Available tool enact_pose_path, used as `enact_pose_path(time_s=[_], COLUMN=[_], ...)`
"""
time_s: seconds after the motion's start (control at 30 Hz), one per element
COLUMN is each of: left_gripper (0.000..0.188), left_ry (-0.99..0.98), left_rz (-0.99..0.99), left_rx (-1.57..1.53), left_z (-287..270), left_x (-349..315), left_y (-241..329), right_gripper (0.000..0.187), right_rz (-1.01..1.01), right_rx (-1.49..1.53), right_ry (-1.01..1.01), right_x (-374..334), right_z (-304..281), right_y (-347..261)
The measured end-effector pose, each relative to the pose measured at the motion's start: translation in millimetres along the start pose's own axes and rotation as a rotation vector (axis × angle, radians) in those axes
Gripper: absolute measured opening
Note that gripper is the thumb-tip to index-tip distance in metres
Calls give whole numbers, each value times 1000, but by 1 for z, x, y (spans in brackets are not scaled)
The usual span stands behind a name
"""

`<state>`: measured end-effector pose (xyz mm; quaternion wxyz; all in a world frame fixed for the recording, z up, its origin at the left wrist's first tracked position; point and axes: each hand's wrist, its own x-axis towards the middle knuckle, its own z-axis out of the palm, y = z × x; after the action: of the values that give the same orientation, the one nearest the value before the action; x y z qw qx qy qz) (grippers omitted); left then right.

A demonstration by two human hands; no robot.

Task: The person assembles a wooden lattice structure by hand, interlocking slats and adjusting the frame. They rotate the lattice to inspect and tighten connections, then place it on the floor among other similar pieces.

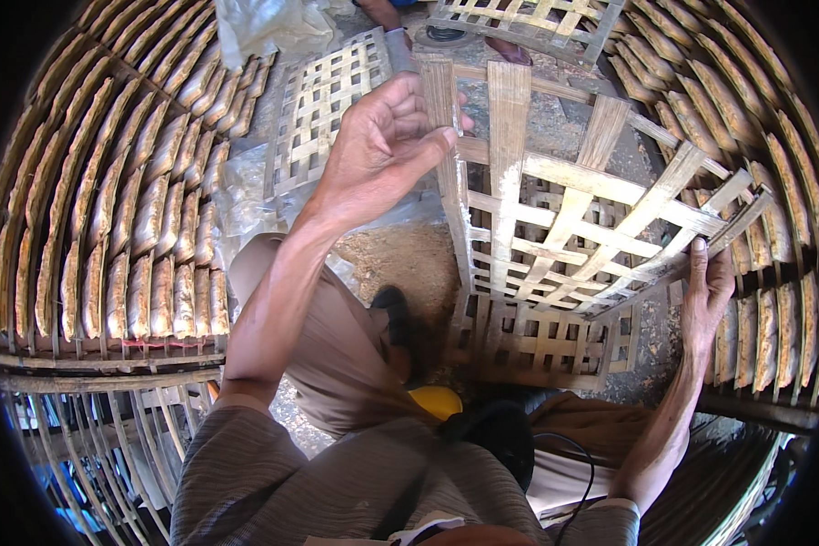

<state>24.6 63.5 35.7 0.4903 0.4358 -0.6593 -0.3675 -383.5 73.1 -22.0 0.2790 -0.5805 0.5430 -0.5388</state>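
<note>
A woven wooden lattice panel [591,182] stands tilted in front of me, its loose strip ends pointing up and away. My left hand [387,136] is closed around the panel's left edge strip near its far end, thumb on the near face. At the right edge, my right hand [712,280] grips the panel's corner with the thumb pressed on top; its other fingers are partly hidden. Beneath the held panel lies another lattice panel [546,350], partly covered by it.
Racks of rough, pale strips in rows [146,218] rise on the left, and a similar rack [773,182] on the right. A flat lattice panel [328,109] lies far left near plastic sheeting [273,32]. Another person's arm [380,13] shows at the top by a further panel [528,20].
</note>
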Motion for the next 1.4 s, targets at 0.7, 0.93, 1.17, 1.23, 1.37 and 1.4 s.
enact_pose_path(time_s=[0.7, 0.93, 1.17, 1.23, 1.37, 1.4], left_gripper=[31, 26, 42, 41, 30, 24], left_ry=[-14, -17, -98, -119, 0, 113], left_rz=[13, -199, -117, -146, -9, 153], left_rx=[110, -119, 108, 85, 269, 504], left_z=[-2, 5, 3, 7, 0, 0], left_x=[0, 3, 0, 0, 7, 8], left_y=[2, 0, -5, -4, -8, -17], right_gripper=[32, 38, 40, 40, 40, 39], right_rz=[20, 66, 87, 92, 71, 55], right_rx=[-4, -68, -50, -48, -52, -49], right_ry=[-60, -54, -56, -50, -52, -53], right_x=[-6, -4, -5, -5, -4, -6], right_z=[-2, -8, -5, -6, -5, -4], right_y=[-10, -3, -7, -7, -9, -10])
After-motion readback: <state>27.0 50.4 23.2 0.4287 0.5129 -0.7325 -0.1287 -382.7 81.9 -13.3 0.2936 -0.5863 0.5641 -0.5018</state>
